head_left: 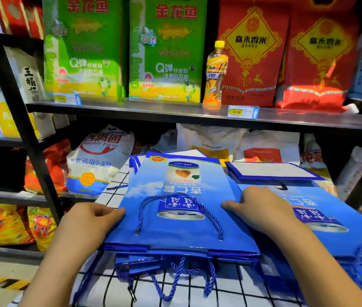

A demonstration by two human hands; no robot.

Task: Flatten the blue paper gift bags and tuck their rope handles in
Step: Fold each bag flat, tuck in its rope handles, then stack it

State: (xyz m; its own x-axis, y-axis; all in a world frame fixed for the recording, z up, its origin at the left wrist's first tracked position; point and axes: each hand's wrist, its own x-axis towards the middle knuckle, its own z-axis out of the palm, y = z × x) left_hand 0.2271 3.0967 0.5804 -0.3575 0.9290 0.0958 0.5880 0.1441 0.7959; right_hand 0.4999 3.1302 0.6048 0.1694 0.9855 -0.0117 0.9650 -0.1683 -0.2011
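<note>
Two hands on the top bag (pixel 175 220), which lies flat and face up on a stack of more blue bags on the wire rack (pixel 118 185). Left hand (pixel 91 218) pinches its left edge, and right hand (pixel 262 207) has its thumb flat on the face w/ fingers curled at the right edge; I read that as squaring it over the stack. Its rope handle (pixel 140 209) lies looped on the printed face, not tucked yet, and the lower handles (pixel 175 278) dangle off the near edge, so tucking is prob. next.
</note>
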